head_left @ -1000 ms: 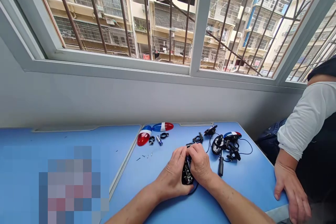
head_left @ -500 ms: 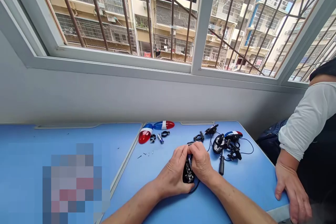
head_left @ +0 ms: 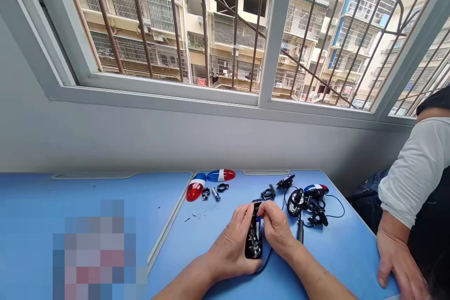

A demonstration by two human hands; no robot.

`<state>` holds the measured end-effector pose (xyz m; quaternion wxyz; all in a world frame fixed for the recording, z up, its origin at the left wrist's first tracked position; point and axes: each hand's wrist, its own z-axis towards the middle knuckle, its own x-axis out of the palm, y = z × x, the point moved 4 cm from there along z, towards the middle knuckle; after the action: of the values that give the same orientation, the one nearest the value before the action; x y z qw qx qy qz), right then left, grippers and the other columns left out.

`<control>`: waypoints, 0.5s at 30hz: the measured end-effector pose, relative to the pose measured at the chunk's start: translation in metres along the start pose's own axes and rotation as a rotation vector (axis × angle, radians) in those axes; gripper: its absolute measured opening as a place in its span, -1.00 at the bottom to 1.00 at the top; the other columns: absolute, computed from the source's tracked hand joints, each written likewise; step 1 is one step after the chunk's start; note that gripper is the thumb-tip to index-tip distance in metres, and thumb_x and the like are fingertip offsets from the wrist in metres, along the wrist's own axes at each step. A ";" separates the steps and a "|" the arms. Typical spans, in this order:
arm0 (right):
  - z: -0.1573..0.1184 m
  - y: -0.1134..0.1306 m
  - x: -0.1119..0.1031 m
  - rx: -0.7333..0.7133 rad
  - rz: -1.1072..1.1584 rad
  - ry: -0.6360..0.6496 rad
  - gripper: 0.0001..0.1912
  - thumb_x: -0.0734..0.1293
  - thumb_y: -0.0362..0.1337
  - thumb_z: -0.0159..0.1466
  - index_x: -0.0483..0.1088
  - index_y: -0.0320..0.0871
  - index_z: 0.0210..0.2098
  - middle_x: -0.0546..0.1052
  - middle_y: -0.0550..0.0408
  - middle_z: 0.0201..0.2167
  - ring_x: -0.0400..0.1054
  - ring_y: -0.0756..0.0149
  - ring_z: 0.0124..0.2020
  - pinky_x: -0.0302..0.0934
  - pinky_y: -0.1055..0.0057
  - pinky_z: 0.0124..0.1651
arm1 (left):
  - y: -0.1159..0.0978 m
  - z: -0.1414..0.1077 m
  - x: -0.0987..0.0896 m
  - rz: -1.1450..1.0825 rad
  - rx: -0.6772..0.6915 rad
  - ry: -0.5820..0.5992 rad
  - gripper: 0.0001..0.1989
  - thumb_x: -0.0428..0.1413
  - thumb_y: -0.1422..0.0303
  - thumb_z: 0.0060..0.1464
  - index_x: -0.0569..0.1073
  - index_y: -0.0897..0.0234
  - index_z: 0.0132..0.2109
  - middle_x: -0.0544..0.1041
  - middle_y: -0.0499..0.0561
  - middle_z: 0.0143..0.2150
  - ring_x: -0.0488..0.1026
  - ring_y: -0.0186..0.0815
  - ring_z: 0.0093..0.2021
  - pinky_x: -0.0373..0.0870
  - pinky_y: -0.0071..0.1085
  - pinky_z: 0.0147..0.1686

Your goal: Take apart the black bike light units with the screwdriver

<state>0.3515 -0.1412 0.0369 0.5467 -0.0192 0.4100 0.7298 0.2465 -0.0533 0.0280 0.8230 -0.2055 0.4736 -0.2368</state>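
Note:
My left hand (head_left: 234,241) is wrapped round the left side of a black oblong housing (head_left: 253,243), whose open inside shows small parts and a blue battery (head_left: 258,226). At the housing's upper right edge, my right hand (head_left: 276,225) is closed with curled fingers; whatever its fingertips pinch is too small to make out. A black cable (head_left: 267,262) runs out beside the housing. Beyond my hands lie two red, white and blue covers (head_left: 196,187) (head_left: 221,176), black ring clamps (head_left: 222,187), a loose battery (head_left: 215,194) and several small screws (head_left: 200,215).
On the table's right side lie black wired units (head_left: 296,201), one with a coloured cover (head_left: 316,189), and a screwdriver (head_left: 300,230). Another person's hand (head_left: 399,253) rests on the right edge. A barred window (head_left: 225,98) is above the wall.
My right hand has shifted slightly right, away from my left fingers, exposing more of the housing and the blue battery. The whole scene sits a little lower in view.

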 end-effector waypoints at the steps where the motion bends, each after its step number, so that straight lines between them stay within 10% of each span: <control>1: 0.000 -0.001 0.000 0.031 0.039 0.021 -0.80 0.08 -0.46 0.20 0.25 -0.11 -0.42 0.34 0.15 -0.50 0.21 0.35 -0.45 0.14 0.44 -0.36 | 0.002 -0.001 0.001 0.008 -0.007 -0.003 0.01 0.20 0.42 -0.33 -0.04 0.21 0.31 0.19 0.22 0.23 0.15 0.15 0.24 0.24 0.02 0.20; 15: 0.005 0.004 0.005 0.378 0.366 0.209 -0.87 0.27 -0.34 0.07 0.31 -0.12 -0.34 0.42 0.15 -0.38 0.30 0.36 -0.40 0.19 0.41 -0.34 | 0.010 0.000 0.001 0.009 -0.151 0.073 0.23 0.36 0.31 -0.35 -0.16 0.17 0.40 0.10 0.27 0.31 0.06 0.20 0.30 0.16 0.16 0.22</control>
<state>0.3487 -0.1348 0.0401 0.3543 0.0822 0.5895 0.7213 0.2491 -0.0457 0.0219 0.7885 -0.2562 0.5206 -0.2037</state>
